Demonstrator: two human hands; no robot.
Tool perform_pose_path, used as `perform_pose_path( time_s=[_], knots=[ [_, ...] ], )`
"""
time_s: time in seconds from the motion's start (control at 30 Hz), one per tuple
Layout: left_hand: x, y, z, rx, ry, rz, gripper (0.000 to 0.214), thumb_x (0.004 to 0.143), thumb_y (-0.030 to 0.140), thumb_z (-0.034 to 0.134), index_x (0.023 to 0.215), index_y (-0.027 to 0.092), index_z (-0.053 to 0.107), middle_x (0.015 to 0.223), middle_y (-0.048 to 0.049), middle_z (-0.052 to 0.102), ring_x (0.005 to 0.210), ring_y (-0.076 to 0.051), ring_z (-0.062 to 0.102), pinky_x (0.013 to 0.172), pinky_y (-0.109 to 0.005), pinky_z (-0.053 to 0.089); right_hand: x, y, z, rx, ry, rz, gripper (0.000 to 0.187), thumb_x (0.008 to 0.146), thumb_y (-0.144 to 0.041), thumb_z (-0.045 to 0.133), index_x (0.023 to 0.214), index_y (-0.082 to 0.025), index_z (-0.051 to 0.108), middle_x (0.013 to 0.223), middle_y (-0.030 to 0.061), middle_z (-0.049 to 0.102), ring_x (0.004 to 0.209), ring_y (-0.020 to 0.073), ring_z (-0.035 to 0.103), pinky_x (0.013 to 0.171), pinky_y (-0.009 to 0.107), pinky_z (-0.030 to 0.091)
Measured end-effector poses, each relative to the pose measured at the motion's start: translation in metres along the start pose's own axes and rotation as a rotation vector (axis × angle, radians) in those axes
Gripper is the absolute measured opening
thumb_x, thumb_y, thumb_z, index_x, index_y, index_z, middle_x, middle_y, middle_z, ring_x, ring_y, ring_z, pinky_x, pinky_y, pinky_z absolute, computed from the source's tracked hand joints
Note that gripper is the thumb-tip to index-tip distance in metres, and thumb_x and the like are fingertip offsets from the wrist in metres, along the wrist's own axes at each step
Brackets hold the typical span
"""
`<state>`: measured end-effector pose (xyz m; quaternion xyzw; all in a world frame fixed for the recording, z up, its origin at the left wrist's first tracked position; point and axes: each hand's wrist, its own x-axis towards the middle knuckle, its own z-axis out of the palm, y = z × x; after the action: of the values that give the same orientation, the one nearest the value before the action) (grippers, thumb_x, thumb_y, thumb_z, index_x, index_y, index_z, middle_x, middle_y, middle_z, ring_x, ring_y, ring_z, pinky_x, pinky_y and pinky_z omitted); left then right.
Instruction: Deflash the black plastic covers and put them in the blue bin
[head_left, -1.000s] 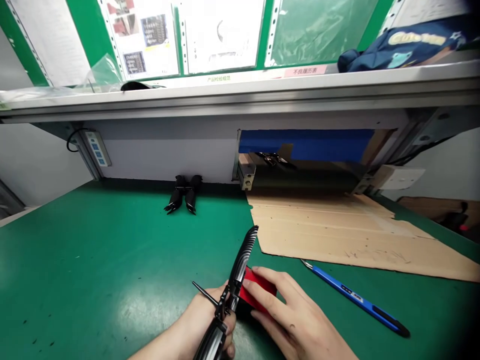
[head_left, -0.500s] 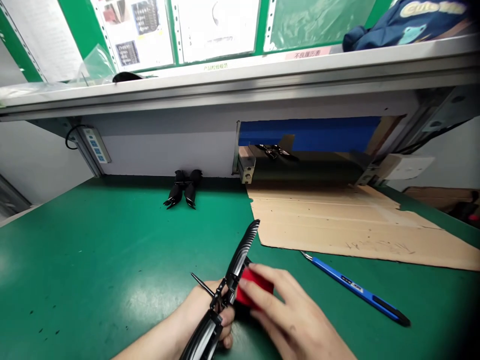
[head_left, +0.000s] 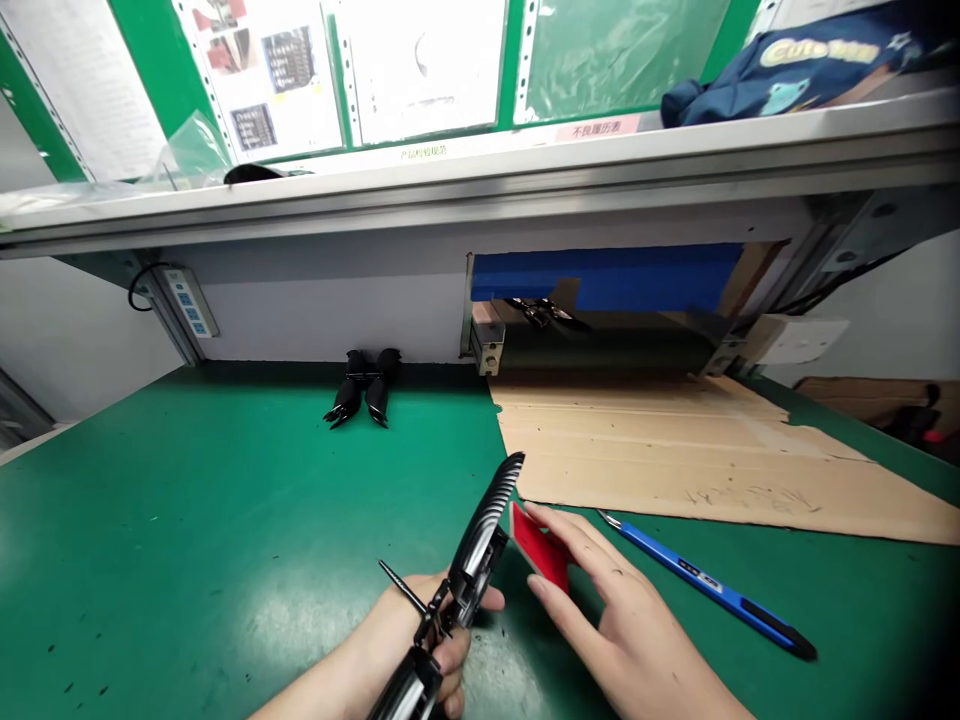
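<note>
My left hand (head_left: 442,640) is closed around a long, glossy black plastic part (head_left: 480,530) in the lower middle of the head view. The part has a ribbed, blade-like upper end, a jointed middle and a thin rod sticking out to the left. Its lower end runs out of the frame. Just to its right, my right hand (head_left: 607,600) pinches a flat red pad (head_left: 541,548) with a pale edge, between thumb and fingers. A narrow gap shows between pad and black part.
A blue pen-like tool (head_left: 705,583) lies right of my right hand. Behind it is a cardboard sheet (head_left: 637,450) before an opening with a dark belt (head_left: 600,345) carrying another black part (head_left: 544,312). A black four-lobed part (head_left: 364,385) rests at the back of the green table (head_left: 187,500).
My right hand has drawn the red pad rightward off the black part and tilted it. My left hand keeps its hold on the black part, which has turned slightly. The view has shifted a little.
</note>
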<state>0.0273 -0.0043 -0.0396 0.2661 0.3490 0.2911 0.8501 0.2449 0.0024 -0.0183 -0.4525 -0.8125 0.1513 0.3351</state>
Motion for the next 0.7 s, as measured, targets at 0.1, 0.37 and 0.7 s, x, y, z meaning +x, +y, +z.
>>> perform_pose_path(
  time_s=[0.1,0.37,0.7],
  knots=[
    [0.0,0.0,0.002,0.014,-0.018,-0.01,0.039,0.077,0.046,0.061,0.097,0.012,0.062,0.035,0.0087,0.036,0.029,-0.008,0.025,0.047,-0.026,0.036,-0.005,-0.01,-0.005,0.141,-0.06,-0.045,0.04,0.101,-0.034,0.044,0.141,-0.028,0.038,0.137,0.0072,0.045,0.124,0.0222,0.047,0.099,0.033,0.048],
    [-0.003,-0.002,0.004,-0.007,0.032,0.075,0.027,0.082,0.043,0.057,0.084,0.016,0.059,0.035,0.0084,0.035,0.029,-0.008,0.024,0.043,-0.023,0.032,0.003,-0.028,-0.022,0.317,-0.181,-0.153,0.035,0.103,-0.038,0.041,0.13,-0.024,0.057,0.122,0.0108,0.059,0.111,0.0269,0.059,0.089,0.036,0.055],
    [0.0,-0.002,-0.001,0.007,0.027,0.101,0.043,0.075,0.048,0.064,0.097,0.012,0.063,0.034,0.0093,0.034,0.027,-0.007,0.025,0.041,-0.024,0.036,-0.001,-0.017,-0.015,0.549,-0.136,-0.053,0.035,0.101,-0.043,0.047,0.132,-0.027,0.053,0.13,0.0095,0.052,0.119,0.0257,0.053,0.097,0.036,0.048]
  ],
)
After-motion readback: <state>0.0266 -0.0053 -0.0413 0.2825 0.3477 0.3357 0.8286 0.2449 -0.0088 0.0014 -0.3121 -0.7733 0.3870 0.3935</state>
